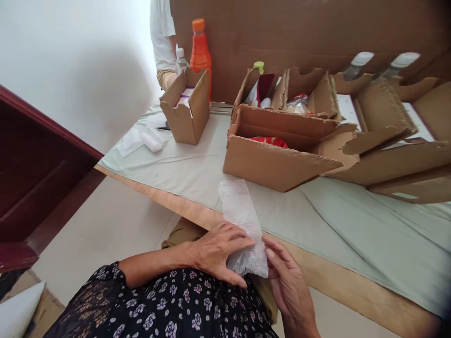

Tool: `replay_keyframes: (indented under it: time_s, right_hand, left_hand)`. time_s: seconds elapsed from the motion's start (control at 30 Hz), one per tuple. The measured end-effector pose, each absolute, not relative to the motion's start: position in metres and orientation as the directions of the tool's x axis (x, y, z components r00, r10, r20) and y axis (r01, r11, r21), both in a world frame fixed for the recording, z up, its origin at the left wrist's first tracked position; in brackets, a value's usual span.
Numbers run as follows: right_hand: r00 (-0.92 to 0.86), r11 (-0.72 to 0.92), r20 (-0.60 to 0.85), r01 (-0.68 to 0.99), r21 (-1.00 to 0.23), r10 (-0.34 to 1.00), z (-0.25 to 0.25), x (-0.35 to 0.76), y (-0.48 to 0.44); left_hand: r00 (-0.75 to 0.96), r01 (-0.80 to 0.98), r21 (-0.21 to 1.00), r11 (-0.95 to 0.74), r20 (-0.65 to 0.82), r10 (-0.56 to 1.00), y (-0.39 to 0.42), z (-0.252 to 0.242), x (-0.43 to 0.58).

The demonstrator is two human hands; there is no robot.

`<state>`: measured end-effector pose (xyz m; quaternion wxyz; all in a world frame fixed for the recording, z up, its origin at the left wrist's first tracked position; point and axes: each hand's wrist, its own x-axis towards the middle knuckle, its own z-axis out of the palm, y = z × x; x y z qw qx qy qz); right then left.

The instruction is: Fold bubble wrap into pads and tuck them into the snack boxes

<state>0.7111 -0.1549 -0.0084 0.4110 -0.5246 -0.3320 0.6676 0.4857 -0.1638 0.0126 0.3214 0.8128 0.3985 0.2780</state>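
A strip of clear bubble wrap point(241, 211) lies over the table's near edge, with its lower end hanging toward my lap. My left hand point(220, 249) rests against its left side, thumb and fingers spread apart. At the lower right edge of the wrap, my right hand point(287, 277) holds it between thumb and fingers. Whether anything is inside the wrap I cannot tell.
Beyond the wrap stands a long cardboard box point(278, 159) with a red packet inside. More cardboard bins point(310, 94) line the back right. A small carton point(190, 117), an orange-red bottle point(200, 51) and white wrapped pieces point(151, 140) are at left. A person point(162, 42) is behind.
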Motion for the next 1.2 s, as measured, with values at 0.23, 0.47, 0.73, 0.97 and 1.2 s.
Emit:
replay_keyframes:
  time_s: [0.23,0.47,0.73,0.97,1.2]
  right_hand:
    - [-0.102,-0.37,-0.355,-0.272,-0.888,0.929,0.001,0.699,-0.155]
    - [-0.288,0.374,0.252,0.54,-0.754,0.924,0.005,0.696,-0.149]
    - [-0.58,0.646,0.291,0.72,-0.253,0.761,-0.011,0.685,-0.112]
    - [-0.579,0.687,0.37,0.621,-0.378,0.727,-0.003,0.683,-0.106]
    - [-0.372,0.625,0.539,0.655,-0.424,0.756,-0.001,0.681,-0.105]
  left_hand:
    - [0.117,0.536,0.842,-0.062,-0.001,0.993,-0.146,0.006,0.491]
    - [0.008,0.775,0.632,-0.022,0.025,1.0,-0.131,0.0,0.484]
    - [0.006,0.85,0.503,-0.158,0.291,0.957,-0.138,0.001,0.473]
    - [0.233,0.753,0.523,-0.399,0.355,0.905,-0.158,0.007,0.469]
    - [0.037,0.813,0.575,-0.093,0.109,0.993,-0.123,-0.004,0.471]
